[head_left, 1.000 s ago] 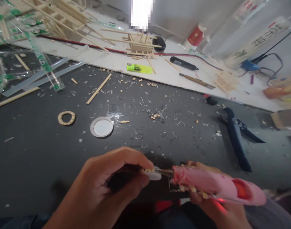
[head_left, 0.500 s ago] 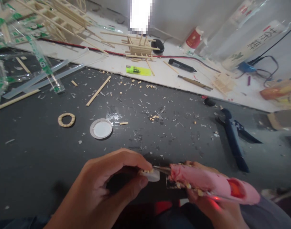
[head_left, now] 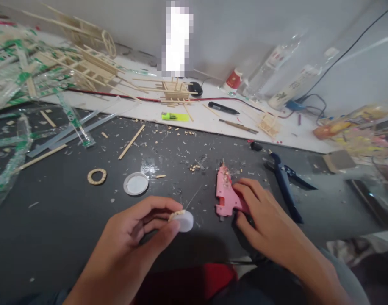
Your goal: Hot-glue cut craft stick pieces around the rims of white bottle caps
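Note:
My left hand [head_left: 143, 241] pinches a small white round cap [head_left: 185, 221] between thumb and fingertips. Pale wooden bits sit along its upper edge, and a thin glue strand rises from it. To the right, a pink glue gun [head_left: 226, 192] lies on its side on the dark tabletop, nozzle pointing away from me. Around its handle are the thumb and fingers of my right hand [head_left: 264, 216]. Beyond my left hand lie a shallow white lid [head_left: 136, 184] and a ring of small wooden pieces [head_left: 97, 176].
Navy-handled cutters [head_left: 286, 186] lie at the right. Small wooden bits [head_left: 194, 168] and glue scraps litter the dark table [head_left: 70, 228]. Along the back are a wooden stick model [head_left: 176, 90], a yellow-green lighter [head_left: 175, 116], a black pen [head_left: 224, 107] and plastic wrappers [head_left: 25, 84].
My right hand has brought the glue gun away from the cap and down onto the table, turning its nozzle away from me. My left hand still holds the cap. The view has shifted.

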{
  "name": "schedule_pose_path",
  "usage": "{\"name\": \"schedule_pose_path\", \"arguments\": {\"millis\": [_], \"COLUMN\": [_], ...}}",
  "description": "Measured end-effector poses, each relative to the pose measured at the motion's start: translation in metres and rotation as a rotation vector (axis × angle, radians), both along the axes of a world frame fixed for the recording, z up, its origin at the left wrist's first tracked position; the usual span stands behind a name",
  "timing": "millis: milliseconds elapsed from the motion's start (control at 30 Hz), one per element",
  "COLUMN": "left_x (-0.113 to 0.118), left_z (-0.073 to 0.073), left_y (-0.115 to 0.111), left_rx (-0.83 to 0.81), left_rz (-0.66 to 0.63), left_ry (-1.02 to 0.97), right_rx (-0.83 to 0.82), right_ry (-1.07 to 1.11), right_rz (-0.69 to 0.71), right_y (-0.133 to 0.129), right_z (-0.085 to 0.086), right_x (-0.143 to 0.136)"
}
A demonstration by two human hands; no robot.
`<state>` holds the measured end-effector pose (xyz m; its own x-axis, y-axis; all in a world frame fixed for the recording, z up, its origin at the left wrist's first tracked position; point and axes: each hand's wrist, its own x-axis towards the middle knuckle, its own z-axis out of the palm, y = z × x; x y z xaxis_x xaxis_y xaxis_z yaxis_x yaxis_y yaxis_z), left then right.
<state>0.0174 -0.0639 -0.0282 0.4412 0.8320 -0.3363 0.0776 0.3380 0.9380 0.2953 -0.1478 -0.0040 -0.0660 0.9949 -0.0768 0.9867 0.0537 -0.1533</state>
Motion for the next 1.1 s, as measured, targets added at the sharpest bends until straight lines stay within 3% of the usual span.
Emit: {"name": "schedule_pose_path", "arguments": {"millis": [167,300,433,533,933,1100], "left_x": [-0.003,-0.001,0.003,0.005,0.001,0.0], "left_z": [0.0,0.001,0.001,0.0,0.004,0.007], "left_y": [-0.002,-0.002,-0.003,-0.003,-0.005,-0.004], "left_rx": [-0.061,-0.134,-0.163,-0.158,-0.125,-0.124], "left_rz": [0.002,-0.004,-0.009,-0.014,-0.01,-0.01], "left_ry": [-0.028,-0.055,-0.074,-0.076,-0.051,-0.049], "right_rx": [-0.004,0.102,0.013,-0.072,-0.112,-0.071], "right_ry": [0.009,0.073,-0.027,-0.148,-0.25,-0.192], "right_rz": [0.0,0.063,0.241,0.272,0.402,0.414], "right_y": [0.012,0.052,0.102,0.122,0.137,0.147], "right_z": [0.023,0.036,0.035,0.031,0.027,0.036], "right_x": [0.009,0.001,-0.028,-0.046,-0.056,-0.046]}}
